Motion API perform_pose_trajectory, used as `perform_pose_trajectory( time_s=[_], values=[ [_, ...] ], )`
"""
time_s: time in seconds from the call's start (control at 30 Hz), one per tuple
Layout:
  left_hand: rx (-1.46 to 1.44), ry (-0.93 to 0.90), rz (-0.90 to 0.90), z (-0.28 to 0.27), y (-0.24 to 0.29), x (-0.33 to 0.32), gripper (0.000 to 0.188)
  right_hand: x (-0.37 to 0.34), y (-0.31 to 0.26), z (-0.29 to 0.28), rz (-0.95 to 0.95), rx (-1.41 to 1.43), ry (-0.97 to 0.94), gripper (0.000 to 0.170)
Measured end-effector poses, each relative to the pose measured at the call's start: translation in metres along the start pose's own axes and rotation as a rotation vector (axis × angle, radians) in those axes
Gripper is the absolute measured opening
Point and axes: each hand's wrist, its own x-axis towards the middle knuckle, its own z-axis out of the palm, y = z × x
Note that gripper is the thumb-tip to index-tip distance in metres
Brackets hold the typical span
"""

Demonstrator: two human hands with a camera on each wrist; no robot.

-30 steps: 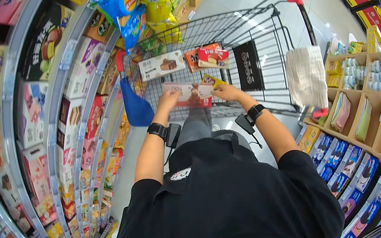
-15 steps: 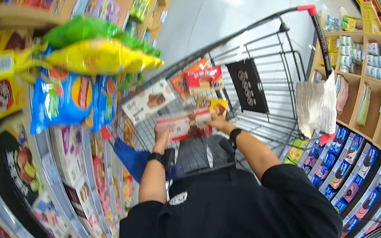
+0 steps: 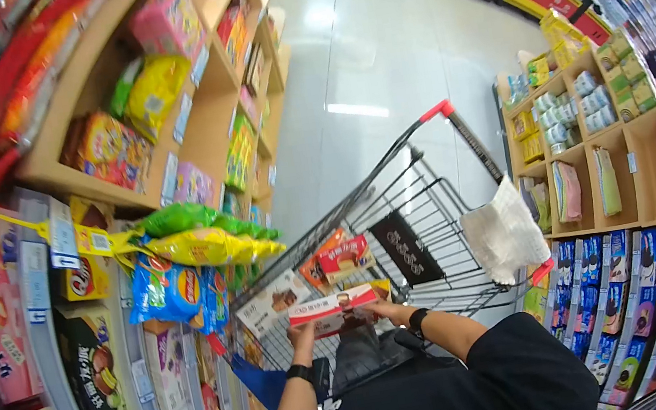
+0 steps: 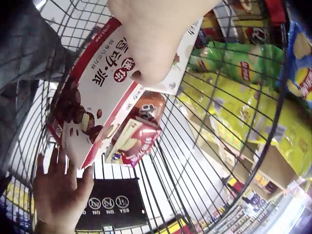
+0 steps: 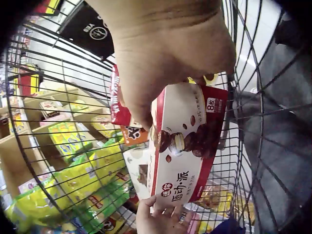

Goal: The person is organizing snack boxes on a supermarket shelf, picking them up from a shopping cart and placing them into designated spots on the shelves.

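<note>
Both hands hold a white and red box of chocolate pies (image 3: 333, 309) over the near end of the shopping cart basket. My left hand (image 3: 302, 333) grips its left end, thumb on the edge in the left wrist view. At the opposite end, my right hand (image 5: 170, 58) holds the box, with fingers partly hidden behind it; the left wrist view shows those fingers long and spread. Beyond it in the basket lie a white cake box (image 3: 268, 305), a red snack box (image 3: 348, 258) and an orange pack (image 3: 316, 259). Part of a yellow pack (image 3: 382, 287) shows beside the right hand.
Blue and yellow chip bags (image 3: 167, 290) hang at the left rim of the cart (image 3: 477, 140). A white cloth (image 3: 503, 231) drapes over its right end, a blue cloth (image 3: 259, 382) over its left. Shelves of boxed snacks (image 3: 93, 363) and cookies (image 3: 615, 306) flank the cart.
The head view has swung up, bringing wooden shelves and more aisle floor into sight. The box stays in both hands but has tilted, its narrow side now facing up.
</note>
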Motion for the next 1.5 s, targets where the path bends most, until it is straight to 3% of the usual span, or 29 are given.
perform_pose_trajectory(
  time_s=[0.07,0.1,0.2,0.23,0.3,0.4,0.47,0.5,0.63,0.7,0.83,0.93,1.0,1.1,1.2,1.27,1.37,1.5],
  values=[
    [0.201,0.151,0.111,0.018,-0.017,0.023,0.083,0.067,0.035,-0.028,-0.053,-0.054,0.115,0.062],
    [0.34,0.183,0.111,0.019,0.011,0.003,0.086,0.061,0.025,-0.036,-0.141,0.062,-0.062,0.063],
    [0.31,0.236,0.259,0.03,0.047,-0.024,0.087,-0.019,-0.041,-0.021,-0.138,0.141,0.234,0.071],
    [0.285,0.257,0.246,0.034,0.07,-0.045,0.085,-0.038,-0.052,-0.018,-0.292,0.211,0.187,0.079],
    [0.264,0.358,0.34,0.035,0.105,-0.083,0.082,-0.031,-0.067,-0.03,-0.35,0.057,0.342,0.087],
    [0.266,0.583,0.488,0.042,0.104,-0.116,0.075,-0.045,-0.082,-0.041,-0.489,-0.15,0.473,0.089],
    [0.246,0.694,0.535,0.047,0.115,-0.163,0.071,-0.069,-0.089,-0.044,-0.635,-0.14,0.354,0.08],
    [0.211,0.819,0.616,0.053,0.105,-0.168,0.067,-0.085,-0.092,-0.044,-0.717,-0.225,0.402,0.076],
    [0.019,0.975,0.746,0.071,0.098,-0.251,0.06,-0.153,-0.076,-0.046,-1.121,-0.436,0.456,0.063],
    [-0.054,1.009,0.758,0.076,0.086,-0.282,0.057,-0.212,-0.07,-0.046,-1.262,-0.525,0.483,0.059],
    [-0.229,1.063,0.809,0.085,0.068,-0.348,0.046,-0.275,-0.061,-0.055,-1.792,-0.757,0.461,0.061],
    [-0.353,1.063,0.799,0.086,0.031,-0.388,0.039,-0.321,-0.06,-0.043,-1.736,-0.643,-0.128,0.066],
    [-0.373,0.986,0.742,0.084,0.005,-0.417,0.038,-0.353,-0.057,-0.029,-1.847,-0.835,-0.076,0.067],
    [-0.667,0.967,0.961,0.077,-0.022,-0.462,0.042,-0.381,-0.049,-0.002,-1.845,-0.859,-0.354,0.071],
    [-0.577,1.174,0.968,0.063,-0.054,-0.536,0.039,-0.42,-0.032,0.036,-1.847,-0.941,-0.671,0.073],
    [-0.461,1.28,0.81,0.057,-0.087,-0.593,0.04,-0.438,-0.005,0.068,-1.857,-0.907,-0.818,0.074],
    [-0.67,1.308,0.995,0.056,-0.124,-0.665,0.054,-0.441,0.03,0.126,-1.944,-0.838,-0.952,0.072],
    [-0.793,1.335,0.999,0.069,-0.178,-0.734,0.067,-0.466,0.092,0.175,-1.568,-0.951,-1.075,0.066]
  ],
)
